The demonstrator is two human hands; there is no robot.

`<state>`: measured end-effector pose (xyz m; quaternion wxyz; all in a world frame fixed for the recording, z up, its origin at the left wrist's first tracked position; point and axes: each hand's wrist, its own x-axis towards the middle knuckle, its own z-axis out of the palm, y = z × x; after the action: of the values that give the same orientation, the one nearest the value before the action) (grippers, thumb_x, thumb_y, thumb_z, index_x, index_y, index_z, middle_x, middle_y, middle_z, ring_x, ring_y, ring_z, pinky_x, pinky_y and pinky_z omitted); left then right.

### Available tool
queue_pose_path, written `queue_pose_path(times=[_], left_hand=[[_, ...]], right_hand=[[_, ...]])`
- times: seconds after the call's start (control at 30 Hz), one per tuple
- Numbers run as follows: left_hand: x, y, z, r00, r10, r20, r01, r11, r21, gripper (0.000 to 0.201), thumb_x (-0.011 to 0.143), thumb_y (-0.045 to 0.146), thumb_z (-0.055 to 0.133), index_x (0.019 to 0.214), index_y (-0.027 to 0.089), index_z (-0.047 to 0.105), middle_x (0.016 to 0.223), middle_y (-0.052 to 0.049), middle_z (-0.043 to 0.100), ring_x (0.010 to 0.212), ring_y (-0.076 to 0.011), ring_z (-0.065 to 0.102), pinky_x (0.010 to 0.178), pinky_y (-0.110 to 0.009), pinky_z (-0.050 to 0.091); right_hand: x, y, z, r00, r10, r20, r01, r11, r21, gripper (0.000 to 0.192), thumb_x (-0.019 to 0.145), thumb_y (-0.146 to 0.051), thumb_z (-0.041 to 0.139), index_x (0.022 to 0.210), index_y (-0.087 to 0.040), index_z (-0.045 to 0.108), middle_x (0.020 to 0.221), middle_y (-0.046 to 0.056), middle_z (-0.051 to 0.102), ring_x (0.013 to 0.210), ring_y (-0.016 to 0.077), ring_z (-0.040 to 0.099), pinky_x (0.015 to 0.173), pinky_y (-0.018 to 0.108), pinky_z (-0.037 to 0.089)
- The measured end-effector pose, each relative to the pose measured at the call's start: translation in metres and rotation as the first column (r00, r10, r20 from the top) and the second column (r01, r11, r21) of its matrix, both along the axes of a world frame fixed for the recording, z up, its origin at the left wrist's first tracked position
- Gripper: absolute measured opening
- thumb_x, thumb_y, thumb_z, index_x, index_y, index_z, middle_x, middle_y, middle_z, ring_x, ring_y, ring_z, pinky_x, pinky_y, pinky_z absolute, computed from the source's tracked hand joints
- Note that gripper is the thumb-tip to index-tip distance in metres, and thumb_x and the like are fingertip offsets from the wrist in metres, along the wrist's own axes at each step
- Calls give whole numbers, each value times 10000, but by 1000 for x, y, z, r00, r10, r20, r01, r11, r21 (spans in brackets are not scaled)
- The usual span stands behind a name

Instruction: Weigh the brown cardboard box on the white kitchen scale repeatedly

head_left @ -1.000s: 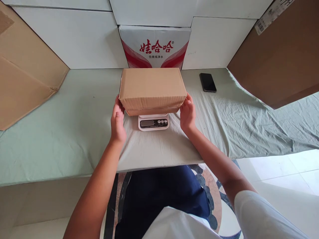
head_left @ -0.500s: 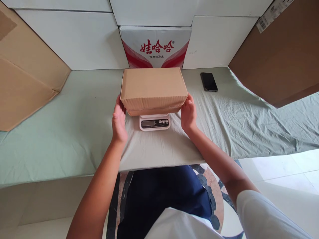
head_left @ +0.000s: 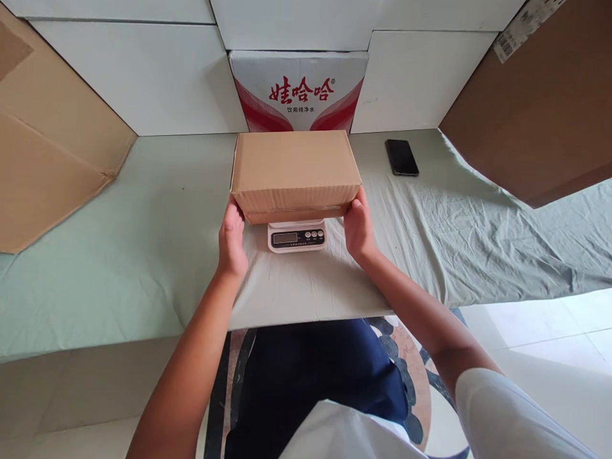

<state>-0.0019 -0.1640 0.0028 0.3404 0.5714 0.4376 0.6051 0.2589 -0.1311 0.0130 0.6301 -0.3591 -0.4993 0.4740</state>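
A closed brown cardboard box (head_left: 296,162) sits on or just above a white digital kitchen scale (head_left: 297,237); its base hides the weighing platform, so I cannot tell which. The scale's front panel, with a blank-looking display and several round buttons, sticks out toward me. My left hand (head_left: 233,237) grips the box's lower left side, thumb toward the front, the other fingers mostly hidden behind it. On the opposite side my right hand (head_left: 358,224) holds the lower right corner, its fingertips out of sight along the side and underneath.
A black phone (head_left: 402,157) lies on the green cloth (head_left: 157,242) to the right. Behind the box stands a white and red carton (head_left: 301,89) among white panels. Large cardboard pieces (head_left: 52,134) flank the left, and another brown cardboard panel (head_left: 535,115) the right.
Both hands have shifted slightly lower and inward along the box's sides, toward its bottom corners. The box and scale look almost unmoved.
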Motion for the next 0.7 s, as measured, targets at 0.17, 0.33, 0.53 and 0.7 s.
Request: queue_pose_path(times=[0.17, 0.33, 0.53, 0.7], left_hand=[[1, -1, 1, 1000, 7, -20, -7, 1000, 4, 863, 916, 863, 294, 1522, 299, 537, 1669, -97, 503, 1598, -336, 413, 1308, -539, 358], [1, 0, 1, 998, 9, -56, -9, 1000, -2, 889, 907, 876, 271, 1541, 300, 512, 1676, -97, 491, 1595, -332, 418, 1301, -533, 372], [3, -2, 4, 1000, -26, -10, 26, 1000, -1, 866, 913, 859, 322, 1564, 314, 494, 1703, -81, 455, 1623, -324, 368, 1325, -510, 322], [4, -2, 5, 998, -54, 20, 55, 998, -18, 858, 906, 860, 352, 1578, 341, 476, 1705, -65, 448, 1635, -322, 341, 1327, -507, 312]], right_hand=[[1, 3, -2, 999, -25, 29, 25, 1000, -1, 604, 836, -597, 549, 1402, -389, 577, 1576, -29, 578, 1585, 302, 399, 1332, 557, 366], [2, 1, -1, 999, -24, 23, 24, 1000, -8, 573, 845, -565, 562, 1389, -387, 586, 1558, -24, 590, 1600, 291, 376, 1364, 553, 307], [-3, -4, 5, 999, -7, 32, 6, 1000, 24, 543, 875, -592, 568, 1378, -388, 582, 1509, -13, 623, 1508, 289, 478, 1304, 524, 393], [-8, -6, 3, 998, -5, 58, 3, 999, 33, 563, 859, -623, 581, 1372, -391, 568, 1467, -3, 630, 1421, 299, 534, 1240, 513, 461]])
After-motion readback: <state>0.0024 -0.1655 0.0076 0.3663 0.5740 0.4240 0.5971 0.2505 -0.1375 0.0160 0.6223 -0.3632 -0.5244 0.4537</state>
